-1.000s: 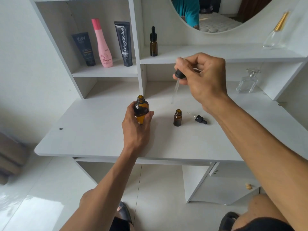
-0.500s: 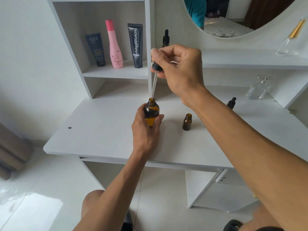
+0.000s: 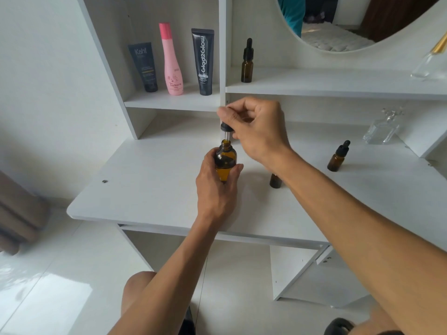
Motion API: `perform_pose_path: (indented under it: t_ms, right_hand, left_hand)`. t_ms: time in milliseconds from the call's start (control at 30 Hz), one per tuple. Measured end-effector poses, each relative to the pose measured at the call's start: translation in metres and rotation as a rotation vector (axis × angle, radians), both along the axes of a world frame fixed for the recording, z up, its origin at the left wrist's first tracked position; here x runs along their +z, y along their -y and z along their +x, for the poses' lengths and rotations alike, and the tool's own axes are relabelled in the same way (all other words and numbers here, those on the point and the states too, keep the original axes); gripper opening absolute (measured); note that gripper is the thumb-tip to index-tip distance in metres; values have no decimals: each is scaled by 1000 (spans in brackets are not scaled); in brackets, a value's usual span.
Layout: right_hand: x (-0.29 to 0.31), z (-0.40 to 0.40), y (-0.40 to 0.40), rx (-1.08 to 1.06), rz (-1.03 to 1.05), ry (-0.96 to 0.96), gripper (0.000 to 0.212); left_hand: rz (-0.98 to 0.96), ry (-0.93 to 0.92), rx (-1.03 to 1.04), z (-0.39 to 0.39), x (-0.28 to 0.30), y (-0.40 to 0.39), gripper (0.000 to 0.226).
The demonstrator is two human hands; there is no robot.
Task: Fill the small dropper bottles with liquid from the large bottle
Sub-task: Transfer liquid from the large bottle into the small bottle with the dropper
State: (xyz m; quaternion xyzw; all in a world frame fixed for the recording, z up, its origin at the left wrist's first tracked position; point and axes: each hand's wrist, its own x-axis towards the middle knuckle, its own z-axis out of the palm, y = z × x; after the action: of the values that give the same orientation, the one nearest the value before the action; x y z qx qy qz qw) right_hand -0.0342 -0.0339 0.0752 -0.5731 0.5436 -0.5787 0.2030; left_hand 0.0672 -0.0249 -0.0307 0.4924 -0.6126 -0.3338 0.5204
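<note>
My left hand [image 3: 215, 189] grips the large amber bottle [image 3: 225, 163], upright on the white desk [image 3: 150, 184], part full of yellow liquid. My right hand [image 3: 256, 128] pinches a black-capped dropper [image 3: 226, 128] from above; its glass tube goes down into the bottle's open neck. A small amber bottle [image 3: 275, 181] stands on the desk, half hidden behind my right forearm. A capped small dropper bottle [image 3: 338, 157] stands further right. Another capped dropper bottle [image 3: 247, 62] is on the upper shelf.
Three cosmetic containers stand in the left shelf nook: a dark Kahf tube [image 3: 144, 67], a pink bottle [image 3: 172, 61] and a black Glad2Glow tube [image 3: 203, 62]. Clear glass perfume bottles [image 3: 383, 128] sit at the right. A round mirror [image 3: 350, 22] hangs above.
My right hand carried the dropper left from above the small bottle to the large bottle and lowered its tube into the neck. The camera view shifted too.
</note>
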Motion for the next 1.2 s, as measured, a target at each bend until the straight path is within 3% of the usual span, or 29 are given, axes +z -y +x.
perform_pose_path:
  t_ms: [633, 1200]
  right_hand:
    - [-24, 2, -6, -11, 79, -69, 15]
    - [-20, -2, -13, 7, 120, -59, 29]
  left_hand:
    - [18, -1, -27, 0, 6, -4, 40]
    - [7, 6, -19, 1, 4, -4, 35]
